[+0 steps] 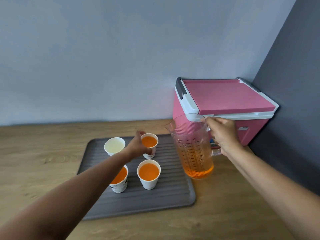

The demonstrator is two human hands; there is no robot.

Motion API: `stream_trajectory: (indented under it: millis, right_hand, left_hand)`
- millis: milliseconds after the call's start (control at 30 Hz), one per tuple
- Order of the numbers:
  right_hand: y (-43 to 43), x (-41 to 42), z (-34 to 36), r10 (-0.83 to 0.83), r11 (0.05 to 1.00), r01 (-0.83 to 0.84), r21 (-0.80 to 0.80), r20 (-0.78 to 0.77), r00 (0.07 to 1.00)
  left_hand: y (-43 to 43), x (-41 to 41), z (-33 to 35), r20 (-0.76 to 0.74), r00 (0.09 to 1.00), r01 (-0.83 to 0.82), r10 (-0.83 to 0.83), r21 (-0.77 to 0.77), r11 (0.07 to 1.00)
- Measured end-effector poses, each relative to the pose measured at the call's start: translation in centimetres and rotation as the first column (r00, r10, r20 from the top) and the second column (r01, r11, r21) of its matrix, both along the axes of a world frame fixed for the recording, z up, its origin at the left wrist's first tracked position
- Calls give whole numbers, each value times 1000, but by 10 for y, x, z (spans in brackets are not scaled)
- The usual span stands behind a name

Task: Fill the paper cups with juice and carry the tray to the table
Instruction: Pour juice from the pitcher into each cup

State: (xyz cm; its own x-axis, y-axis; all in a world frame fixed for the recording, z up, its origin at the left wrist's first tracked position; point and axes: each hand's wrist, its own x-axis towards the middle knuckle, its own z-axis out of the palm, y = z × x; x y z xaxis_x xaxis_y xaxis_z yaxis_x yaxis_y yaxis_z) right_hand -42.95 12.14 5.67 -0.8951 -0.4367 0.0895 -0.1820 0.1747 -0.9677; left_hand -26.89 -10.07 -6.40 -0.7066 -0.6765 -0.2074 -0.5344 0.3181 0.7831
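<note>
While the left hand grips a filled cup on the tray, the right hand grips the jug by its handle.

Scale on the jug and the cooler label are illegible.

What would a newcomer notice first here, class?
The pink cooler box stands at the back right of the wooden counter. In front of it the right hand holds a clear pitcher by its handle, a little orange juice at its bottom. On the grey tray, three paper cups hold juice and the back left cup is empty; the left hand grips the back right cup.
</note>
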Motion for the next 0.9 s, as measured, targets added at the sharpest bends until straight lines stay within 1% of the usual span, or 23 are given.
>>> stream_trajectory:
  millis: [133, 200, 267, 333, 400, 433, 467, 567, 633, 733, 900]
  right_hand:
    - [-3, 3, 6, 22, 999, -22, -28, 11, 1000]
    - [-5, 5, 9, 27, 999, -27, -31, 4, 1000]
    - [-7, 8, 13, 42, 999, -42, -23, -9, 999]
    - [-10, 14, 18, 61, 998, -62, -22, -16, 998]
    - [-15, 20, 22, 80, 996, -81, -37, -25, 996]
    - [-18, 23, 24, 87, 995, -88, -43, -29, 996]
    - [-21, 25, 24, 92, 995, -94, -42, -34, 995]
    - [-29, 29, 23, 123, 991, -125, -44, -36, 992]
    - [-32, 33, 23, 151, 987, -153, -45, -34, 988]
    - [-36, 41, 25, 193, 980, -194, -31, -50, 980]
    - [-40, 52, 32, 226, 974, -226, 1, -88, 970]
  left_hand:
    - [-1, 6, 15, 12, 1000, -10, 10, 8, 1000]
    - [-2, 12, 29, -11, 1000, -5, 5, -11, 1000]
    - [-10, 23, 47, -111, 992, -67, 62, -37, 997]
    - [-21, 38, 61, -253, 955, -166, 151, -38, 985]
    - [-34, 55, 67, -326, 921, -245, 214, -59, 968]
    - [-39, 64, 65, -308, 924, -263, 228, -78, 962]
    - [-43, 73, 61, -252, 939, -265, 235, -91, 960]
    - [-47, 95, 42, 9, 973, -228, 232, -142, 963]
    - [-48, 103, 25, 86, 970, -215, 228, -136, 967]
    - [-45, 107, 8, 48, 969, -239, 243, -89, 967]
    - [-38, 107, 4, -48, 957, -289, 287, -47, 956]
